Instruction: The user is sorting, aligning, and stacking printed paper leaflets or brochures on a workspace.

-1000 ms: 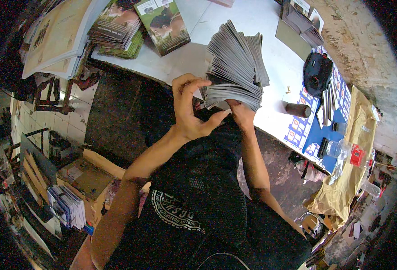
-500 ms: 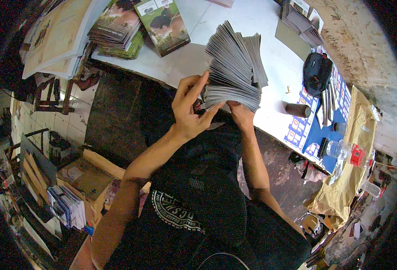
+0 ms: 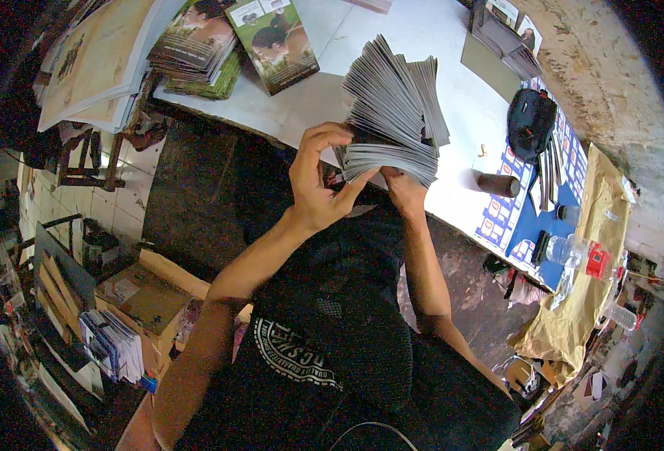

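A thick fanned stack of thin grey-edged booklets (image 3: pixel 388 98) rests at the near edge of the white table, its edges turned up toward me. The nearest part of the stack is bunched apart from the rest, with a dark gap at its left. My left hand (image 3: pixel 315 184) holds that bunch at its left corner, thumb on the near edge and bent index finger at the far side. At the near right my right hand (image 3: pixel 406 194) grips the same bunch, and most of its fingers are hidden beneath the booklets.
On the white table (image 3: pixel 460 98) lie piles of green-and-brown picture booklets (image 3: pixel 275 49) and large printed sheets (image 3: pixel 95 60) to the left. A dark cylinder (image 3: pixel 497 184), black pouch (image 3: pixel 531 124) and plastic bottle (image 3: pixel 565 249) sit right. A cardboard box (image 3: pixel 148 293) stands lower left.
My left index finger has bent and drawn back from the fanned stack, lying closer to the other fingers. The right hand and the booklets have hardly moved.
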`<state>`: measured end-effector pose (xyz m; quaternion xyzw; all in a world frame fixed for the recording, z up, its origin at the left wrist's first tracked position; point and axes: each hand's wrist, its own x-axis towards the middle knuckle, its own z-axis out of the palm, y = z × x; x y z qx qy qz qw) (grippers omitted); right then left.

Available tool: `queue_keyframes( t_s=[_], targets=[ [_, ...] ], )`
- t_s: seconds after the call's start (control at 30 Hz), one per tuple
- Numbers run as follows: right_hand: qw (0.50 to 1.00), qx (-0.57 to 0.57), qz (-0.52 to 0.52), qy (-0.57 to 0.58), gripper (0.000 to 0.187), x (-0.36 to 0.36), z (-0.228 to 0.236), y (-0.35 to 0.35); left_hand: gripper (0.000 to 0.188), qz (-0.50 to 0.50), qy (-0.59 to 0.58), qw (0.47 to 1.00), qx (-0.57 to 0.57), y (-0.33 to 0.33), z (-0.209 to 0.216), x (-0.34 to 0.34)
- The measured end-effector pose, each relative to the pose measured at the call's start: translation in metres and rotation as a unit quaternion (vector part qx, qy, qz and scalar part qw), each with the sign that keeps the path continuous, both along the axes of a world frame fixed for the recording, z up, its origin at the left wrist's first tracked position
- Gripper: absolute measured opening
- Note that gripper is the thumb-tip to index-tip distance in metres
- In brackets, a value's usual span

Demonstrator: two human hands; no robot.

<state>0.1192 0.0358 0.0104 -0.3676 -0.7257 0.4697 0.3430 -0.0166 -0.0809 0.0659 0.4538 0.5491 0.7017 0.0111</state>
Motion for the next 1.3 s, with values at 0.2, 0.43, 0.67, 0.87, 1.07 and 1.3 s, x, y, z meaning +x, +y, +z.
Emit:
queue_keyframes(
  t_s=[0.2,0.43,0.67,0.87,1.07,1.3],
  targets=[
    [0.996,-0.039,0.013,0.073,0.084,-0.005,0.008,-0.002,0.061,0.0,-0.004,1.0,-0.029,-0.002,0.005,-0.002],
    [0.997,0.061,0.024,0.028,0.084,-0.002,0.001,0.003,0.072,0.005,0.013,0.999,-0.052,-0.003,0.009,-0.001],
    [0.998,0.018,0.019,0.05,0.086,-0.004,0.006,-0.001,0.074,0.0,0.04,0.998,-0.058,-0.005,0.006,-0.001],
    [0.999,0.049,0.005,-0.011,0.083,0.0,0.002,0.001,0.073,0.019,0.06,0.997,-0.045,-0.004,0.002,-0.002],
    [1.0,0.012,-0.002,-0.001,0.081,-0.002,0.008,-0.002,0.06,0.019,0.039,0.998,-0.049,-0.004,0.012,-0.003],
    [1.0,-0.013,-0.004,0.006,0.082,0.0,-0.001,0.0,0.055,0.083,0.082,0.99,-0.074,-0.004,0.009,-0.002]
  ],
)
